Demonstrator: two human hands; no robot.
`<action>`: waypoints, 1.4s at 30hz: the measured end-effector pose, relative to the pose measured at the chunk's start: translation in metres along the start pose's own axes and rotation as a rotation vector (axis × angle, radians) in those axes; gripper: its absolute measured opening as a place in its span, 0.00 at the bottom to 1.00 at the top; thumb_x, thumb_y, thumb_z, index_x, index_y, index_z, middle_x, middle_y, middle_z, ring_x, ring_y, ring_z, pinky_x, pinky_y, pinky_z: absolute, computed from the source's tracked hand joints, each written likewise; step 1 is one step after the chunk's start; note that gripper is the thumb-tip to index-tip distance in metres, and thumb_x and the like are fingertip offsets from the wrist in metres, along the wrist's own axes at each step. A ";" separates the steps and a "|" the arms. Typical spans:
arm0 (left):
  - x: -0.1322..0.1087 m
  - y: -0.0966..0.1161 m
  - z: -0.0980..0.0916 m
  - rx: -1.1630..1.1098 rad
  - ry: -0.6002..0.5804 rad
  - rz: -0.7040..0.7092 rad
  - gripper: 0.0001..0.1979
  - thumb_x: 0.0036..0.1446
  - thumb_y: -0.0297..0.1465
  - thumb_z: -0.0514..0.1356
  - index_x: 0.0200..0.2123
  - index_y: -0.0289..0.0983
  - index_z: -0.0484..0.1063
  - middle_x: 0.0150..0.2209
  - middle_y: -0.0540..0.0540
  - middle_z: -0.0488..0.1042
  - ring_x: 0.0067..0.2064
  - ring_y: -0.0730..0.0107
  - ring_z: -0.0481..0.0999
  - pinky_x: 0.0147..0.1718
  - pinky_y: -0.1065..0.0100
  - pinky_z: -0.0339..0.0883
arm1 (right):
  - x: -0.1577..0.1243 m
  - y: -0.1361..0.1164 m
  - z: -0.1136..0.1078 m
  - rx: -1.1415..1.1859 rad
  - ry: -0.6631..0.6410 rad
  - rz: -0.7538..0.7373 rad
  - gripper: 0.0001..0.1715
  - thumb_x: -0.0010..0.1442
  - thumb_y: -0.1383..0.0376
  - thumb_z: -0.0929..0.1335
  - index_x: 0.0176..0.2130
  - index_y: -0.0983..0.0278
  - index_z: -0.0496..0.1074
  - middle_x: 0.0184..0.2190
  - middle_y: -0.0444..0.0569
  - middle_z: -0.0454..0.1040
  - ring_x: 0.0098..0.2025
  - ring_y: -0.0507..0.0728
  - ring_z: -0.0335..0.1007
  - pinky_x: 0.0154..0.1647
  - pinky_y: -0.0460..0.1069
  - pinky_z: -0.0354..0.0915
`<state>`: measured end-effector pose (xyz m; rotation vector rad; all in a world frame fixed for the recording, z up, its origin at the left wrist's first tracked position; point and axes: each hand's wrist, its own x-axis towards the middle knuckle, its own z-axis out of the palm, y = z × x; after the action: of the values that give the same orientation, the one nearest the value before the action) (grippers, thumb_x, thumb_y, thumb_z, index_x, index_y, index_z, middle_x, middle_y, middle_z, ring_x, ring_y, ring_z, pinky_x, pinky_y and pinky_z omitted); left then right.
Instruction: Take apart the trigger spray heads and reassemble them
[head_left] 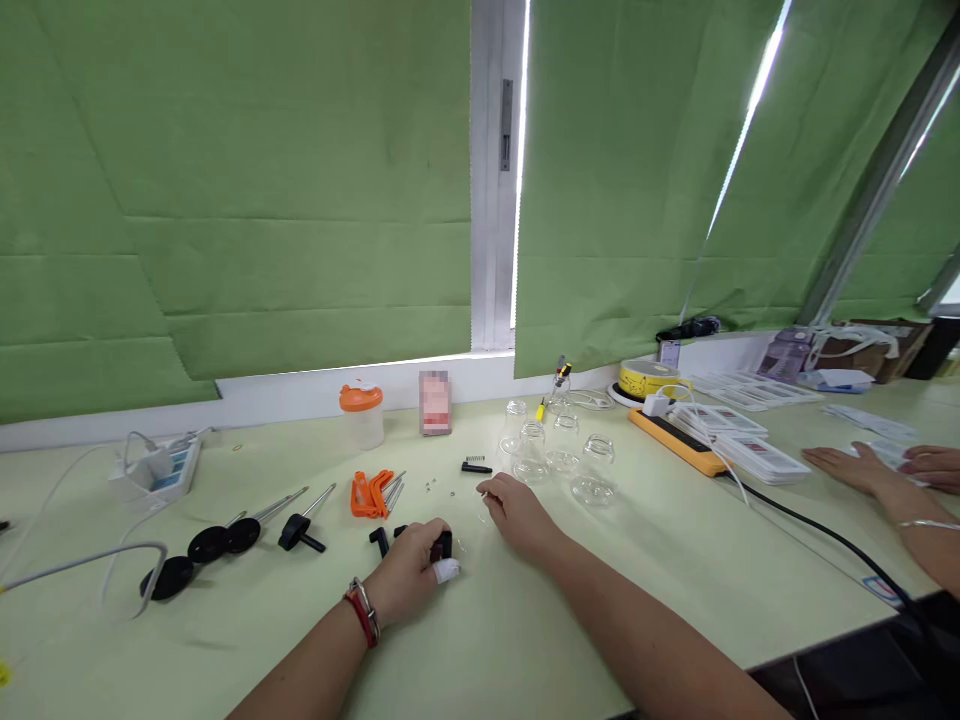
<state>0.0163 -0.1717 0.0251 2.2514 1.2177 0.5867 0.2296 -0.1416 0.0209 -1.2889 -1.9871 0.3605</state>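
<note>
L hand [409, 568], lower ctr. of frame: fingers curled closed around black plastic part [448, 545], rigid, squared edges, qty 1. White wrap [446, 570] on one digit. R hand [519, 512], ctr.: fingertips bunched close; cannot tell if a small item is pinched. Black plastic piece [379, 541], angular, just left of L hand. Coil spring [475, 459], qty 1, beside slim black pin [477, 468], qty 1, above R fingertips. Clear glass vessels [598, 462], smooth, rounded, qty 4, right of ctr. Orange plastic tool holder [367, 496], angular, w/ thin steel rods; rod count unclear. Flat black discs [243, 535], qty 3, lower left. Translucent jar [367, 430], cylindrical, w/ orange lid [361, 398], qty 1, left of ctr.
</note>
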 end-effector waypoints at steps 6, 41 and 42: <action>0.000 0.001 0.000 0.001 0.004 0.017 0.06 0.50 0.34 0.57 0.30 0.39 0.62 0.28 0.52 0.67 0.30 0.70 0.63 0.29 0.70 0.56 | -0.003 -0.013 0.006 0.296 0.071 -0.094 0.10 0.59 0.67 0.61 0.40 0.62 0.69 0.34 0.48 0.69 0.34 0.52 0.66 0.36 0.48 0.64; 0.000 0.002 0.001 0.112 0.022 0.036 0.08 0.51 0.35 0.56 0.30 0.39 0.60 0.29 0.51 0.66 0.31 0.68 0.62 0.30 0.68 0.55 | -0.013 -0.047 0.001 0.407 0.009 -0.224 0.05 0.58 0.69 0.63 0.36 0.63 0.67 0.32 0.45 0.68 0.33 0.50 0.64 0.36 0.46 0.63; 0.000 0.002 0.001 0.112 0.020 0.038 0.07 0.51 0.35 0.56 0.29 0.39 0.61 0.29 0.51 0.66 0.31 0.68 0.63 0.30 0.68 0.55 | -0.013 -0.047 0.001 0.407 0.008 -0.227 0.05 0.58 0.69 0.63 0.36 0.63 0.67 0.31 0.45 0.68 0.33 0.50 0.64 0.36 0.46 0.63</action>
<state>0.0185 -0.1727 0.0254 2.3711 1.2486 0.5698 0.2001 -0.1749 0.0420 -0.8017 -1.9026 0.6095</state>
